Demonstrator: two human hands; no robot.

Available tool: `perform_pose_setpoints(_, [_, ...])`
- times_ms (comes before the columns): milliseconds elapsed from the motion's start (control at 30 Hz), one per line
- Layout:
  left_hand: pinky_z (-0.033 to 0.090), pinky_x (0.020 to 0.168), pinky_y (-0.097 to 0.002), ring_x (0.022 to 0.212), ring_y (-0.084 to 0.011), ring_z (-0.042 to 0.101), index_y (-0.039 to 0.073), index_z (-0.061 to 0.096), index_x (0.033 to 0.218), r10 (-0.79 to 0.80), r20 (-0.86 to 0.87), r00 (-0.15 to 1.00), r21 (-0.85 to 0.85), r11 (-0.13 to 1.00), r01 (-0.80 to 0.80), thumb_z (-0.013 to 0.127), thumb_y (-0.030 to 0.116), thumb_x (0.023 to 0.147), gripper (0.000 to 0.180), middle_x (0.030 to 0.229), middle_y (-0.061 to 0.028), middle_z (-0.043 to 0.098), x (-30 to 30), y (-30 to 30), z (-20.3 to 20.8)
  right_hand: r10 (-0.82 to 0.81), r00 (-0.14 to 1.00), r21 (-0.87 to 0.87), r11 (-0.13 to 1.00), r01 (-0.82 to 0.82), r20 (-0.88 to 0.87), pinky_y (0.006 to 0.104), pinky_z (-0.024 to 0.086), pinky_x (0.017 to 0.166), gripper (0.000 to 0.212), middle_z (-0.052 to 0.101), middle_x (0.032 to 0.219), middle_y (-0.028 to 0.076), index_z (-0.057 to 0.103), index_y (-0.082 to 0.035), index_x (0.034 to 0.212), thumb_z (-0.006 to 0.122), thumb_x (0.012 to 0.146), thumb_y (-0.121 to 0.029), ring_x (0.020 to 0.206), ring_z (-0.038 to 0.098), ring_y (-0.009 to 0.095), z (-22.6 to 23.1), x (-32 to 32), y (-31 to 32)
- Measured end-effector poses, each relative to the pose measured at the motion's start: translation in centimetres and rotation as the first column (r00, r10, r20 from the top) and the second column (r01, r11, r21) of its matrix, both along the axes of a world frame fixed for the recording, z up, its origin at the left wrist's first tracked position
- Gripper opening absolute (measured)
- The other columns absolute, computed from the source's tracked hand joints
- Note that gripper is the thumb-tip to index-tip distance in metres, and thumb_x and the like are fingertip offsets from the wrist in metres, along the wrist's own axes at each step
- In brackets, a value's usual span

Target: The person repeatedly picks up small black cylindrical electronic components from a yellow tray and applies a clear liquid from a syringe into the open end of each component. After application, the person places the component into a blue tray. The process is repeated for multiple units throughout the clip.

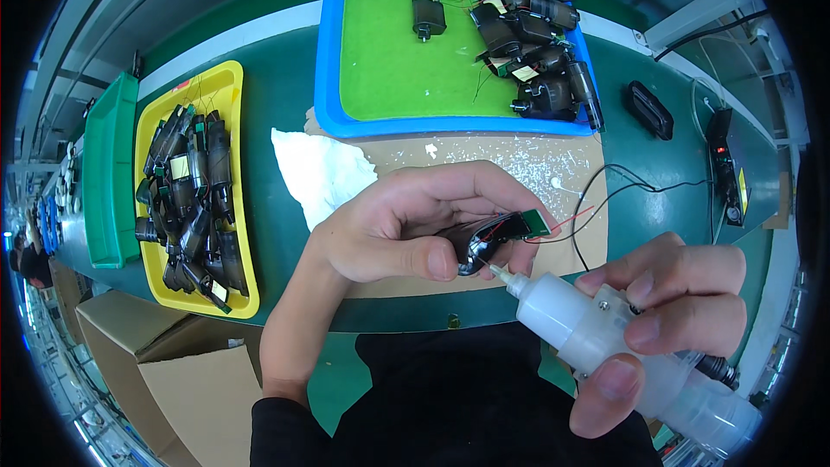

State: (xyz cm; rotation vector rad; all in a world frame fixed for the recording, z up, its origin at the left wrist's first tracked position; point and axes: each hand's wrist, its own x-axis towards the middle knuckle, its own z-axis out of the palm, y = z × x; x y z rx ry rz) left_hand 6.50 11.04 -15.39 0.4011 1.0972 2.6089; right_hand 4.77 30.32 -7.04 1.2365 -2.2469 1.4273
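My left hand (402, 220) is closed round a small dark, glossy part (481, 246) with a green circuit board (536, 223) and thin red and black wires at its right end. In my right hand (666, 311) is a translucent white glue dispenser (558, 307), gripped by thumb and fingers and tilted up to the left. Its thin nozzle tip (494, 269) is at the lower edge of the dark part; I cannot tell whether it touches. My left fingers hide much of the part's far side.
A blue tray (329, 52) with a green lining holds several similar dark parts (532, 35). More fill a yellow tray (246, 259) at left, beside a green tray (111, 182). White tissue (316, 173) and speckled cardboard (398, 290) lie under my hands. A black case (648, 110) and cables are at right.
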Motion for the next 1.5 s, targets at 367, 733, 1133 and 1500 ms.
perform_pose_setpoints(367, [0.046, 0.068, -0.0363, 0.079, -0.0237, 0.057, -0.011, 0.052, 0.110, -0.020, -0.049, 0.999, 0.081, 0.996, 0.023, 0.072, 0.044, 0.081, 0.065, 0.091, -0.0187, 0.058, 0.0, 0.1, -0.6, -0.041, 0.999, -0.111, 0.993, 0.039, -0.018, 0.0249, 0.049, 0.053, 0.033, 0.039, 0.092, 0.010, 0.039, -0.007, 0.090, 0.066, 0.077, -0.020, 0.054, 0.044, 0.015, -0.5, 0.2, -0.4])
perform_pose_setpoints(733, [0.048, 0.080, -0.0334, 0.092, -0.0198, 0.058, -0.008, 0.049, 0.124, 0.041, -0.157, 0.987, -0.110, 0.992, -0.059, 0.066, 0.037, 0.089, 0.059, 0.110, -0.0143, 0.059, -0.8, -1.8, -0.7, -0.212, 0.976, -0.473, 0.855, 0.212, 0.055, 0.0298, 0.037, 0.057, 0.032, 0.036, 0.088, 0.012, 0.037, -0.005, 0.086, 0.056, 0.082, -0.030, 0.061, 0.040, 0.020, -1.8, 1.6, -1.3])
perform_pose_setpoints(1133, [0.043, 0.093, -0.0339, 0.104, -0.0273, 0.058, 0.001, 0.056, 0.125, 0.370, -0.618, 0.694, -0.740, -0.572, -0.354, 0.069, 0.007, 0.079, 0.047, 0.111, -0.0154, 0.061, 7.7, -15.0, 6.1, -0.274, 0.925, 0.023, 0.960, 0.278, 0.264, 0.0287, 0.043, 0.068, 0.020, 0.057, 0.084, 0.010, 0.055, -0.002, 0.080, 0.071, 0.068, 0.002, 0.072, 0.053, 0.018, -9.8, -2.2, 2.5])
perform_pose_setpoints(1500, [0.050, 0.085, -0.0387, 0.096, -0.0301, 0.066, 0.006, 0.065, 0.115, 0.174, -0.537, 0.825, -0.746, -0.555, -0.368, 0.062, 0.040, 0.086, 0.045, 0.105, -0.0164, 0.068, -17.3, -15.5, 2.9, -0.114, 0.984, 0.092, 0.991, 0.102, 0.135, 0.0289, 0.047, 0.056, 0.028, 0.057, 0.085, 0.012, 0.057, -0.004, 0.081, 0.074, 0.060, -0.003, 0.068, 0.058, 0.022, -9.0, -1.5, 3.2])
